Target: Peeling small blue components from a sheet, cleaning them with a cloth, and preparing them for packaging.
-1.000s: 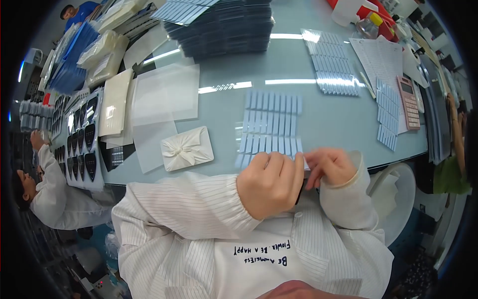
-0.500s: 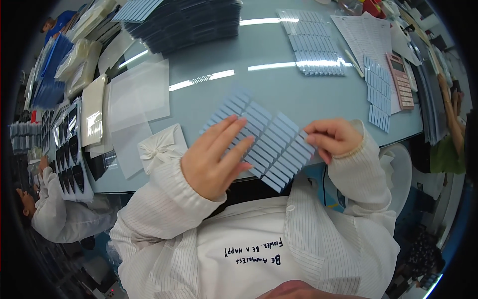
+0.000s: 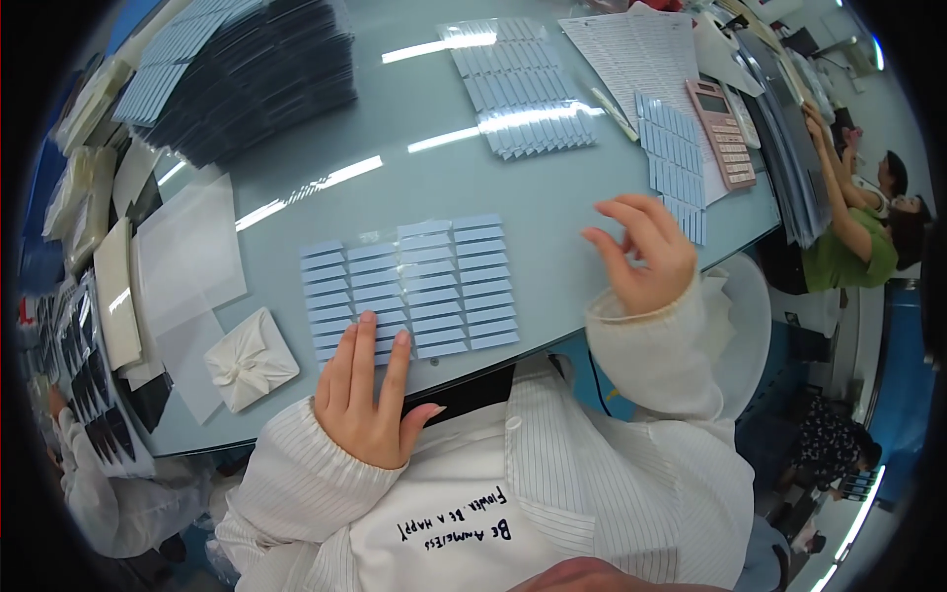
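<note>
**Blue-striped sheet now squared up and flat, right hand off it**

Half a second ago the blue-striped sheet [image 3: 430, 282] lay aslant with both hands at it; now it rests flat on the pale glassy surface [image 3: 552, 197], close to the near edge, its strips running crosswise. The right hand [image 3: 646, 255] has come away and hangs to the right of the sheet, fingers curled, thumb apart from them, holding nothing. The left hand [image 3: 363, 405] is open with fingers spread, fingertips on the sheet's near left part, pressing rather than gripping.

To the left on the surface sit a knotted white bundle [image 3: 251, 361], translucent sheets [image 3: 192, 247] and a cream packet [image 3: 117, 296]. A tall dark stack [image 3: 271, 89] stands at the far left, topped with light blue strips. More striped sheets [image 3: 518, 84] lie beyond, under bright reflected lamps. At the right are printed papers [image 3: 631, 54], a pen [image 3: 615, 114], a narrow striped sheet [image 3: 673, 158] and a pink calculator [image 3: 721, 135].

A pale round bin [image 3: 750, 331] stands beside the right edge. Further right is a person in green [image 3: 850, 249]; at lower left, a co-worker in white [image 3: 123, 498].
</note>
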Action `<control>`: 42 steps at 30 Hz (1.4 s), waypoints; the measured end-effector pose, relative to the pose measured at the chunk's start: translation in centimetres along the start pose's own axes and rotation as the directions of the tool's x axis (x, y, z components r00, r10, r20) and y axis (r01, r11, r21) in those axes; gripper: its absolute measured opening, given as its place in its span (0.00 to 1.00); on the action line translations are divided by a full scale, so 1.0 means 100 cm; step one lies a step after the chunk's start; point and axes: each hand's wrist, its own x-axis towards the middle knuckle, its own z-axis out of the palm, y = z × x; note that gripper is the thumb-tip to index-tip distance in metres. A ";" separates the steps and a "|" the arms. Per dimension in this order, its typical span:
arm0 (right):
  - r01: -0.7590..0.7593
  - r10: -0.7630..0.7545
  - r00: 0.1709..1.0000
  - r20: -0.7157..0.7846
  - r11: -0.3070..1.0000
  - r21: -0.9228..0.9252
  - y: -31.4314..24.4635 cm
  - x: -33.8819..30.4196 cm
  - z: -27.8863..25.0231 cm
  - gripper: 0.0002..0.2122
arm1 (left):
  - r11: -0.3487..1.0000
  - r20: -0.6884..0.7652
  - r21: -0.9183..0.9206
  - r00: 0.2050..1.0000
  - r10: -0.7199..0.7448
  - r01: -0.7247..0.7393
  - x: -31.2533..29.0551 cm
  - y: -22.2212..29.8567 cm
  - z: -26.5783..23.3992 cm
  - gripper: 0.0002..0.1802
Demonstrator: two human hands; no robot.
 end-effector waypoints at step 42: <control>0.158 -0.157 0.987 -0.009 0.987 0.015 0.009 -0.024 -0.076 0.16 | 0.464 0.462 -0.793 0.886 0.036 0.395 0.222 0.041 0.007 0.17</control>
